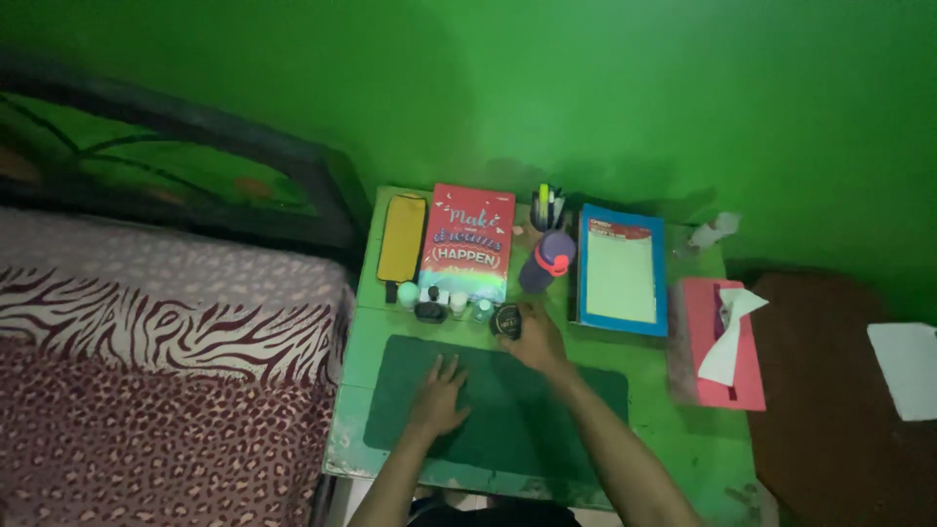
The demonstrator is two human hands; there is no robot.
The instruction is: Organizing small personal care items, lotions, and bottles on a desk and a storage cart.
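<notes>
While the left hand (436,398) lies flat and open on the dark mat (547,420), the right hand (535,339) closes on a small round black case (507,320) at the mat's far edge; the case sits on the desk (683,439), not yet lifted.

Dim light, strong green cast. Wall (634,88) painted green, plain, running behind the small green-topped table (683,439). Table paint worn along its near edge. Bed (146,361) well left of the grip, cover in zebra and leopard print, dark headboard (195,166) against the wall. Brown floor (830,439) far right.
</notes>
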